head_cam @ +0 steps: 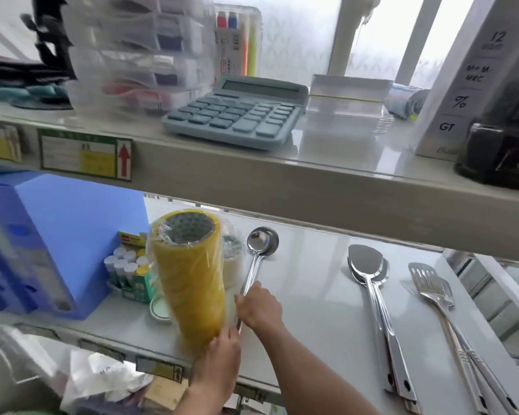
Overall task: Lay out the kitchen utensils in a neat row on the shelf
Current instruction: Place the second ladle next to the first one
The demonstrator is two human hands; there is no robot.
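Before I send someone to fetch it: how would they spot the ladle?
Look at the lower shelf, beneath the one with the blue calculator. Right of the tall yellow tape stack lies the ladle, under the right hand. Its deep round bowl sets it apart from the flat turners and slotted spatulas.

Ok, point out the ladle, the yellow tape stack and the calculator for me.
ladle (262, 241): head view, on its bowl.
yellow tape stack (189, 283): head view, on its wrapped side.
calculator (237, 113): head view, on its keys.
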